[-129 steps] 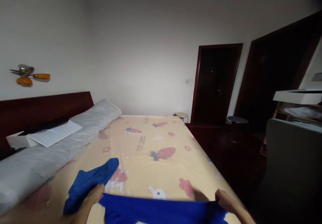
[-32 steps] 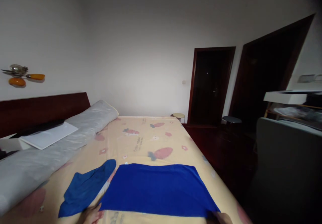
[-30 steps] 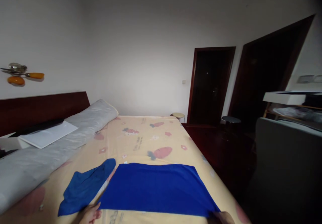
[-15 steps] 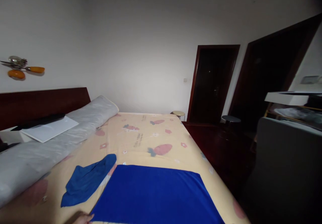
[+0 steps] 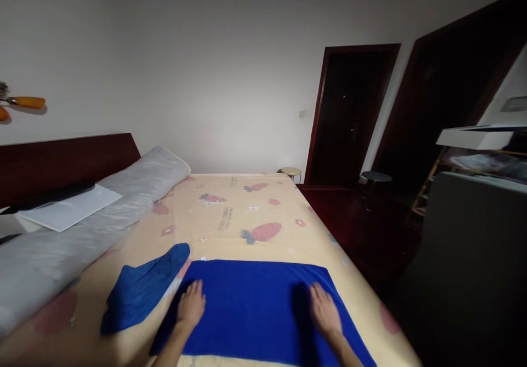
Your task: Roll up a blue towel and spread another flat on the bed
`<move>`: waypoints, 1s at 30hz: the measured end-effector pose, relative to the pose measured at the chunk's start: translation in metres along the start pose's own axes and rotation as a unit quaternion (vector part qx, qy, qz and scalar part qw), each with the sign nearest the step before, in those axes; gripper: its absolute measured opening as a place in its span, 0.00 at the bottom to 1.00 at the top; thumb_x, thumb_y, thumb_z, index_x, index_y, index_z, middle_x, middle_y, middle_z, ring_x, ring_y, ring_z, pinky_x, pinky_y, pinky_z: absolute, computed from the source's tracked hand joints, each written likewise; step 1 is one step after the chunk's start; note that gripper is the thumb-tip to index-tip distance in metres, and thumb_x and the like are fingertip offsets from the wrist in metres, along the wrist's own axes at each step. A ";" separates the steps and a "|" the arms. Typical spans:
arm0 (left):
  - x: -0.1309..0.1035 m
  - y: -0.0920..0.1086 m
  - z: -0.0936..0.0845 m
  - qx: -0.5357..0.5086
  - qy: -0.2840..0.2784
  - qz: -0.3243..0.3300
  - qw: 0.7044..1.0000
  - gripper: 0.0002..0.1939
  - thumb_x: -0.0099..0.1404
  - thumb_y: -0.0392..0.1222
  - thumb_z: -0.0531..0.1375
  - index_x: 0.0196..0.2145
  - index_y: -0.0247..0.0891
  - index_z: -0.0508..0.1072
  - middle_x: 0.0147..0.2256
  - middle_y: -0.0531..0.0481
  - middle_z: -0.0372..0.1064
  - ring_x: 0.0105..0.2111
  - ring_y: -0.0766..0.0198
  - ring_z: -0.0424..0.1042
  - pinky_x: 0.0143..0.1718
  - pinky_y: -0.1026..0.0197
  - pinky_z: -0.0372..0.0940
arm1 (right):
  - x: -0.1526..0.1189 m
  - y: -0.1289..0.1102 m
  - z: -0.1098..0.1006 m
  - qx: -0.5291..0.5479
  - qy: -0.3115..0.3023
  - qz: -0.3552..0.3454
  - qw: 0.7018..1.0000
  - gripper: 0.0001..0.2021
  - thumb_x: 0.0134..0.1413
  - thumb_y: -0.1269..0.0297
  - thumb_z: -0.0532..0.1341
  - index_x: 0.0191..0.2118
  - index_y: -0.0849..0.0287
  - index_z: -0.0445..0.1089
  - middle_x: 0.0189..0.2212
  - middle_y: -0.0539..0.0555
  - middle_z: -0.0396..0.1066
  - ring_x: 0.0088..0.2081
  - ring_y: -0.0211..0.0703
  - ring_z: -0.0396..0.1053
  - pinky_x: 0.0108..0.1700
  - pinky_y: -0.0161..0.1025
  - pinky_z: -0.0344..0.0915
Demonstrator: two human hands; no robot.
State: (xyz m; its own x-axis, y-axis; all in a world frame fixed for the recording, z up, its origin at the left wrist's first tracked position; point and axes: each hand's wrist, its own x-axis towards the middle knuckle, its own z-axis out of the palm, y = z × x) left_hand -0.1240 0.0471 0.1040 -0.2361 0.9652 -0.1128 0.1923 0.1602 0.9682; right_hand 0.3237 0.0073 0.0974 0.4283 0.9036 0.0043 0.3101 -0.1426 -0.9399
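A bright blue cloth [image 5: 251, 312] lies spread flat on the bed, which has a cream sheet [image 5: 230, 213] printed with carrots and flowers. Over the cloth's left side is my left hand [image 5: 191, 304], palm down with fingers extended. My right hand [image 5: 325, 307] is over the right side, likewise palm down and fingers stretched out, with a dark shadow beside it. Neither hand holds anything; whether they press on the cloth or hover just above it I cannot tell. To the left lies a smaller, crumpled blue cloth [image 5: 146, 290].
A long grey plastic-covered roll [image 5: 135, 191] runs along the headboard [image 5: 61, 161], with a white flat board [image 5: 68, 207] on it. At the right stand a dark grey panel [image 5: 473, 257] and a shelf with a white box [image 5: 473, 138]. Two stools [image 5: 376, 177] stand beyond the bed.
Both hands are now over the spread blue cloth. My left hand has left the cloth's near left corner and moved forward; my right hand has come into view. The view has tipped down slightly.
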 end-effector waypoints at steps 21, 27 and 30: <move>-0.060 -0.066 0.162 0.459 -0.183 0.195 0.847 0.29 0.67 0.41 0.39 0.62 0.54 0.31 0.68 0.61 0.35 0.68 0.59 0.38 0.70 0.42 0.41 | -0.074 0.013 0.161 -0.293 -0.232 -0.189 0.908 0.30 0.55 0.66 0.49 0.64 0.43 0.46 0.66 0.44 0.43 0.67 0.48 0.43 0.68 0.53 0.44; -0.061 -0.058 0.149 0.486 -0.161 0.210 0.833 0.28 0.69 0.45 0.42 0.63 0.55 0.37 0.68 0.58 0.38 0.68 0.57 0.44 0.68 0.40 0.48 | -0.070 0.023 0.161 -0.344 -0.227 -0.201 0.889 0.29 0.58 0.64 0.46 0.65 0.48 0.45 0.67 0.48 0.42 0.68 0.49 0.42 0.68 0.56 0.45; -0.057 -0.060 0.127 0.503 -0.124 0.210 0.829 0.26 0.70 0.49 0.40 0.64 0.58 0.39 0.68 0.59 0.41 0.67 0.59 0.47 0.67 0.41 0.50 | -0.066 0.032 0.150 -0.368 -0.195 -0.203 0.886 0.27 0.63 0.55 0.43 0.66 0.53 0.46 0.67 0.51 0.43 0.68 0.49 0.43 0.68 0.57 0.46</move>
State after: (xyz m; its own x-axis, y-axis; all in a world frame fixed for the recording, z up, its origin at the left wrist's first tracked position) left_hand -0.0014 0.0088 0.0242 0.2326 0.9723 0.0234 0.9342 -0.2300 0.2727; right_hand 0.1783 0.0039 0.0156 -0.1270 0.9912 0.0366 0.9028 0.1308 -0.4097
